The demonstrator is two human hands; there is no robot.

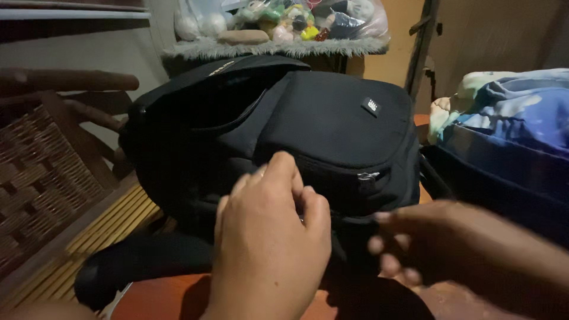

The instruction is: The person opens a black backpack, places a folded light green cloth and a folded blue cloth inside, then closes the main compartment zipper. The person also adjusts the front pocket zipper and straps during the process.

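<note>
A black backpack [332,118] lies in front of me, its front pocket facing up with a small silver zipper pull [367,175] on the right. My left hand [269,237] rests on the lower front of the bag, fingers curled and pinching at the pocket's zip line near the middle. My right hand [438,243] is blurred, at the bag's lower right edge, fingers bent toward the fabric. Whether it grips anything is unclear. A black strap [142,261] trails off to the lower left.
A wooden chair with woven cane [41,178] stands at left. Folded blue and patterned bedding [510,112] lies at right over a dark bag. Behind, a fuzzy grey shelf [272,48] holds plastic bags of small toys. A reddish surface [160,299] lies under the backpack.
</note>
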